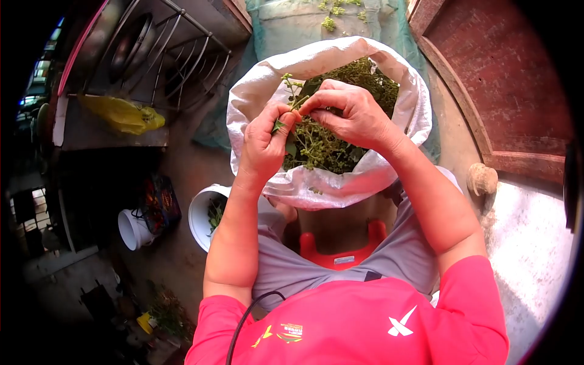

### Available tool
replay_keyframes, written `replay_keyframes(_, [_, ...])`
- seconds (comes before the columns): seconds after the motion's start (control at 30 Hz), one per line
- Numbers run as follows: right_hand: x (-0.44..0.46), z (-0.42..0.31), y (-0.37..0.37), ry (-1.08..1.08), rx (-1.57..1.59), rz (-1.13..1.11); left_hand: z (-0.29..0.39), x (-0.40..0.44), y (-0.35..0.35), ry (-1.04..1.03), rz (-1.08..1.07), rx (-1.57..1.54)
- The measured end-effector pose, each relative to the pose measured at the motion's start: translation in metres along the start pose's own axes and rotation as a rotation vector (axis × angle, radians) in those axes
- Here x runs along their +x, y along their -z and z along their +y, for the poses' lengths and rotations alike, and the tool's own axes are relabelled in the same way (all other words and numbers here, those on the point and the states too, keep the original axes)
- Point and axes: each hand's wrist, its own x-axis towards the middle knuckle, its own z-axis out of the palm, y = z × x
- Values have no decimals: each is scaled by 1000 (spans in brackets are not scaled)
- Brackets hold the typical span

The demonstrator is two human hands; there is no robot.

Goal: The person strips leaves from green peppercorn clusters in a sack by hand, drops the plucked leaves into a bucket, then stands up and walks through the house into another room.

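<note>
Fingertip to fingertip, right over the mouth of the white woven sack (316, 56)! The left hand (266, 135) has a green sprig (292, 88) clamped between thumb and fingers, and the right hand (353, 112) comes in from three o'clock of it, thumb and forefinger pinched on that same slim stem. The hands are all but touching, and the sprig sits at ten o'clock of the opening, its budded tip pointing up toward twelve. Below, the sack bulges with a tangle of green plant stems (328, 146), its rim rolled back all the way round.

Taking the sack as our clock: a white bucket (198, 214) with leaves inside at eight, partly behind the left forearm; a red plastic stool (340, 260) at six, between the knees of the seated person. Up at twelve, small green clusters (329, 24) lie scattered on a pale sheet (286, 21). A yellow plastic bag (131, 118) rests on a surface (115, 140) out at nine, and a metal rack (188, 21) stands at ten!
</note>
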Motion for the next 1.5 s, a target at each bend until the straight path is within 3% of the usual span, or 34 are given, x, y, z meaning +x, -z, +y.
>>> replay_keyframes(0.07, [-4, 7, -5, -128, -108, -223, 0, -1, -2, -55, -36, 0])
replay_keyframes(0.13, [-4, 3, -2, -224, -263, -161, -2, -1, -7, -223, -39, 85])
replay_keyframes(0.27, [2, 8, 7, -132, -66, 119, -2, -1, -2, -115, -60, 57])
replay_keyframes(0.4, [2, 4, 1, -22, -6, 54, 5, -2, -3, -135, -90, 94])
replay_keyframes(0.43, [1, 4, -1, 9, -141, 15, 7, -2, -4, -150, -118, 98])
replay_keyframes(0.53, [0, 3, 0, -31, -323, -59, 8, -5, -5, -189, -155, 129])
replay_keyframes(0.63, [2, 1, 4, -79, -315, -108, 8, -5, -5, -180, -152, 114])
replay_keyframes(0.8, [0, 9, -10, -157, -261, 65, 2, -2, -5, -219, -118, 140])
replay_keyframes(0.87, [1, 19, -11, -338, 209, 39, 6, -1, -7, -217, -110, 123])
replay_keyframes(0.93, [1, 18, -8, -442, 362, 14, 7, -2, -6, -214, -99, 109])
replay_keyframes(1.0, [2, 22, -3, -715, 822, 194, 5, -5, -4, -191, -113, 90])
replay_keyframes(1.03, [4, 22, 7, -703, 842, 222, 5, -6, -3, -190, -114, 90])
replay_keyframes(1.13, [7, 15, 21, -550, 515, 218, 6, -6, 0, -120, -58, 23])
replay_keyframes(1.27, [3, 12, 13, -88, 64, 90, 0, -3, 2, -113, 13, 11])
replay_keyframes(1.5, [-5, 1, 3, -75, -294, -152, -2, -2, -1, -128, 17, 22])
